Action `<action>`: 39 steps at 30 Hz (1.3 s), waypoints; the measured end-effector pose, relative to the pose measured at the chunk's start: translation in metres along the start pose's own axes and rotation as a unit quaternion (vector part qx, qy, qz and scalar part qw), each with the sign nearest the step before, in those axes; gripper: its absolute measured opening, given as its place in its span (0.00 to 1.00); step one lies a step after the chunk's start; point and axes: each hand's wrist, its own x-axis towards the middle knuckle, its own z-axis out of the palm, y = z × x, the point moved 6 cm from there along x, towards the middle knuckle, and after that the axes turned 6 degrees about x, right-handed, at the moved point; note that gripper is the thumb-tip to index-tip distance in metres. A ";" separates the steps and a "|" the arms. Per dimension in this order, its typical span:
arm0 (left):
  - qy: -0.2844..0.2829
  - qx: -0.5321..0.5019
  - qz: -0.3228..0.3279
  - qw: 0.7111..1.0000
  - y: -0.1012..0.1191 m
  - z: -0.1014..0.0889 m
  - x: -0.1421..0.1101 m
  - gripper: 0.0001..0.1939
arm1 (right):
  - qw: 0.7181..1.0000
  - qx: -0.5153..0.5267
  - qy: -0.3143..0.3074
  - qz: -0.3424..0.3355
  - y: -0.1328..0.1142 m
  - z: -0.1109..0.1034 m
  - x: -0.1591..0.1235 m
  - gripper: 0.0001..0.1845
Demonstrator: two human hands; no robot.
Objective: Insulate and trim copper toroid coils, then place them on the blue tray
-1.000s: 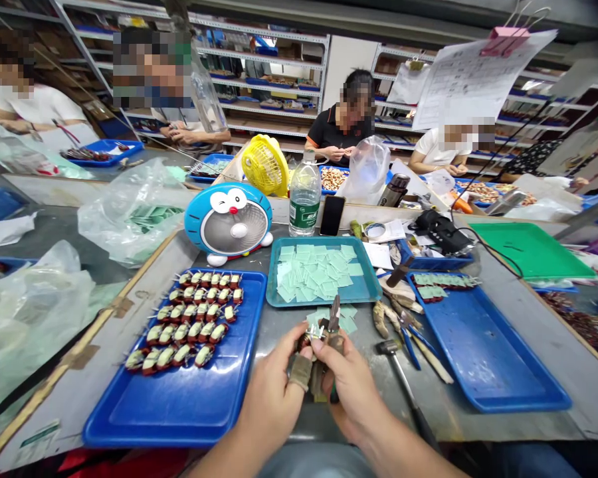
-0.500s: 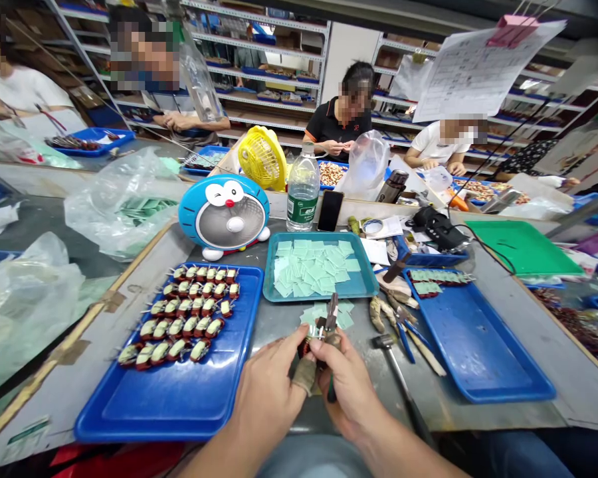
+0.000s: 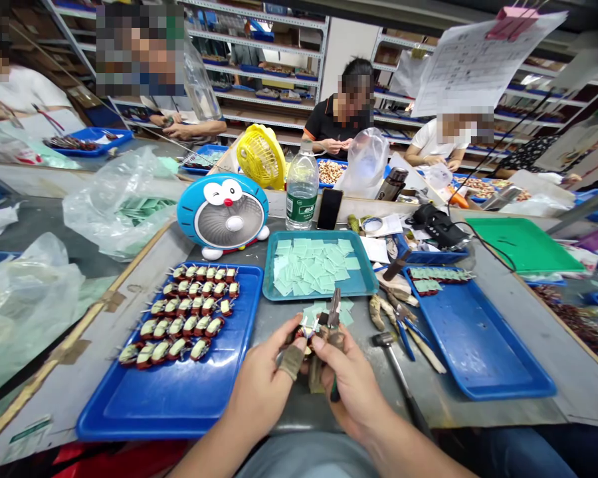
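My left hand [image 3: 262, 375], with a cloth cover on its thumb, is closed on a small wound coil [image 3: 307, 334] with pale leads. My right hand [image 3: 351, 375] is wrapped round a pair of pliers [image 3: 335, 309], jaws pointing away from me. Its thumb presses at the coil's right side. Fingers hide much of the coil. Just beyond lie loose pale green squares [image 3: 346, 312], and more fill the teal tray [image 3: 323, 293]. On the left, a blue tray [image 3: 154, 405] bears rows of similar coils [image 3: 199, 292].
Right of my hands lie a hammer [image 3: 393, 362], blue-handled pliers [image 3: 406, 338] and a second blue tray [image 3: 498, 352] with several green-topped parts. A blue cartoon fan [image 3: 214, 229], a water bottle [image 3: 301, 192] and a phone [image 3: 329, 209] stand behind. Co-workers sit across the bench.
My left hand has shifted slightly left and its thumb has moved up along the coil. More of the coil shows between my hands. The pliers stay in my right hand.
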 end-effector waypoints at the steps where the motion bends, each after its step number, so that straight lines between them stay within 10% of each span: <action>1: -0.012 -0.036 -0.005 0.999 -0.002 0.002 0.000 0.25 | 1.000 0.003 -0.004 -0.003 -0.001 0.001 0.000 0.22; 12: -0.057 -0.222 -0.024 0.973 0.003 0.007 -0.001 0.26 | 0.992 -0.123 -0.023 0.016 -0.013 -0.023 -0.005 0.21; 22: -0.100 -0.240 -0.056 0.964 -0.004 0.008 -0.005 0.29 | 0.862 -0.497 -0.095 -0.032 -0.046 -0.029 -0.024 0.19; 32: -0.106 -0.135 -0.032 0.985 -0.002 0.007 -0.009 0.27 | 0.827 -0.548 -0.122 -0.004 -0.038 -0.018 -0.030 0.15; 39: -0.162 -0.265 -0.079 0.947 0.005 0.015 -0.010 0.28 | 0.799 -0.585 -0.139 -0.012 -0.043 -0.018 -0.038 0.11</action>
